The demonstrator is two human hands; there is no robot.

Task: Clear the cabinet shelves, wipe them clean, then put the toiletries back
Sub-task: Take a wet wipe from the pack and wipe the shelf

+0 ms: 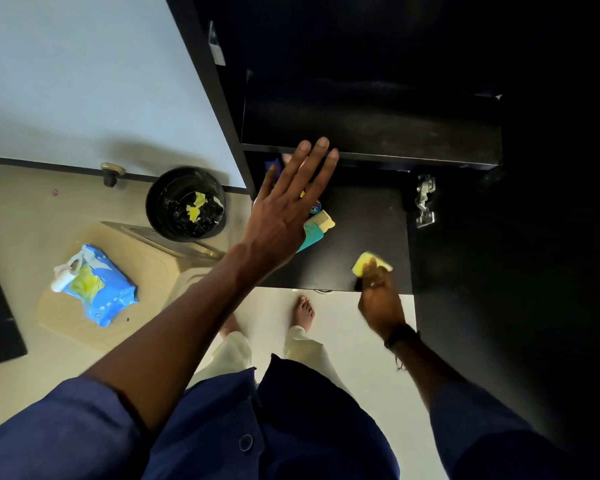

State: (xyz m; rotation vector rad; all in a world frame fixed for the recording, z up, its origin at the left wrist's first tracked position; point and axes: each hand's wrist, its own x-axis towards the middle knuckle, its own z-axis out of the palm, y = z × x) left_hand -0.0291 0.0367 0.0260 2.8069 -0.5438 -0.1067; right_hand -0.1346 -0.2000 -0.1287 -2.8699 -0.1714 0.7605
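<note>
A black cabinet stands open in front of me, with an upper shelf (371, 133) and a lower shelf (368, 230). My left hand (288, 206) is flat and spread, its fingertips at the front edge of the upper shelf. Beneath it on the lower shelf lie a teal and yellow comb (317, 226) and other small toiletries, partly hidden by the hand. My right hand (378, 296) presses a yellow wipe (364, 263) onto the front right part of the lower shelf.
A black bin (186, 202) holding used yellow wipes stands on the floor at the left. A blue pack of wipes (97, 289) lies on a beige stool. The cabinet hinge (425, 200) is at the right. My bare feet are below the shelf.
</note>
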